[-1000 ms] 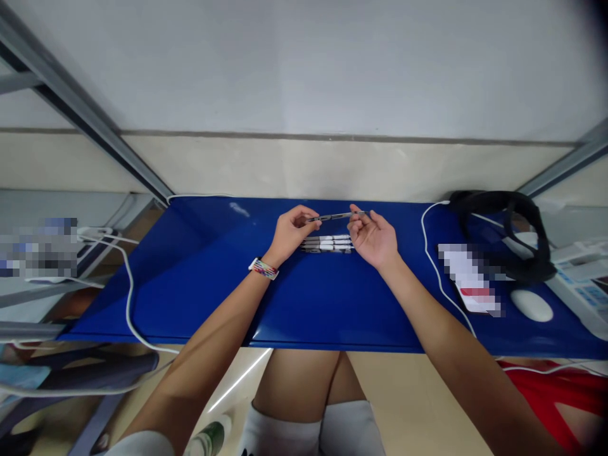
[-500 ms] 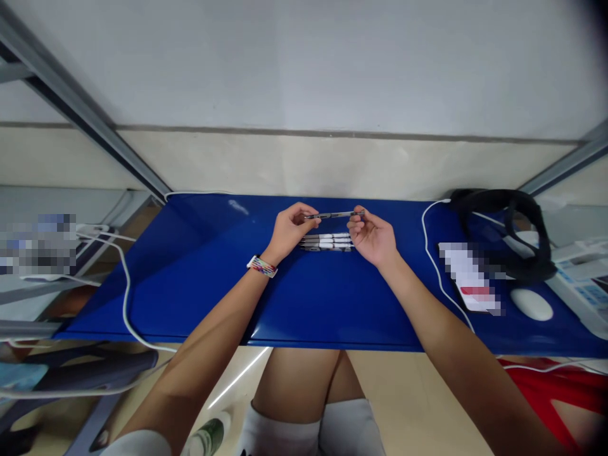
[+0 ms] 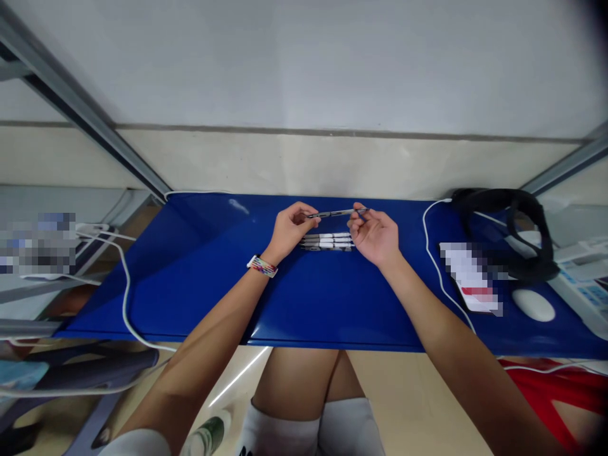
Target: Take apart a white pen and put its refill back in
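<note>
A slim dark pen (image 3: 335,213) is held level above the blue table (image 3: 199,272). My left hand (image 3: 289,231) pinches its left end, and my right hand (image 3: 373,233) pinches its right end with the fingertips. Under the held pen, three pens with white and dark bodies (image 3: 327,241) lie side by side on the table between my hands. A striped band sits on my left wrist.
A white cable (image 3: 124,285) loops over the table's left part. On the right lie a black strap or headset (image 3: 517,228), a white card (image 3: 468,278), a white mouse (image 3: 532,304) and another white cable (image 3: 434,266). Grey metal frame bars rise at both sides.
The pen's right end has tipped slightly upward and my right hand's fingers have shifted a little along it. The pens on the table have not moved.
</note>
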`<state>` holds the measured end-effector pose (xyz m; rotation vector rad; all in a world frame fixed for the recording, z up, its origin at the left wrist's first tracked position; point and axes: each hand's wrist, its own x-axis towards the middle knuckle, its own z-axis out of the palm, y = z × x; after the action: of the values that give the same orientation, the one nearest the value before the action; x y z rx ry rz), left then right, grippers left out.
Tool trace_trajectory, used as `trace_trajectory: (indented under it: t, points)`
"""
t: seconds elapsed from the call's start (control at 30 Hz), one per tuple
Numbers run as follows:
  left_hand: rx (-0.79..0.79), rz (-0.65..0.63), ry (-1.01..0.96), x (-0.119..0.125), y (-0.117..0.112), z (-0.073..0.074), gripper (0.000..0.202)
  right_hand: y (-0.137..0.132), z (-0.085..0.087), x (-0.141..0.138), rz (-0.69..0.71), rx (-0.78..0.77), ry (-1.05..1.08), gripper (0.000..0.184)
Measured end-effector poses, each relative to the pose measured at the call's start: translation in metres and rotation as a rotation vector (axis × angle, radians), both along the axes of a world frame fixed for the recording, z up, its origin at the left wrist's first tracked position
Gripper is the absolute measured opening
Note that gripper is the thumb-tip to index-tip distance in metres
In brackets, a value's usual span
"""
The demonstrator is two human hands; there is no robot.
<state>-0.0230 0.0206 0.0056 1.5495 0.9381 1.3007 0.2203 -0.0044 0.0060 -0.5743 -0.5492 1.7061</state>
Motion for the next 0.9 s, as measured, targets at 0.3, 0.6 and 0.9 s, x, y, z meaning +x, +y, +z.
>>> trace_trajectory:
  t: [0.3, 0.6, 0.9]
  points:
    - [0.028, 0.008, 0.006, -0.0037, 0.0013, 0.0037, 0.018, 0.0008, -0.0034, -0.0016, -0.015, 0.011, -0.02, 0.028]
    - [0.021, 0.008, 0.006, -0.001, 0.0003, 0.0037, 0.018, 0.0009, -0.0022, -0.0005, -0.022, -0.012, -0.004, 0.031]
    - [0.022, -0.005, 0.016, -0.0004, 0.0006, 0.0018, 0.018, -0.0009, 0.0016, -0.0022, -0.016, -0.053, 0.092, 0.026]
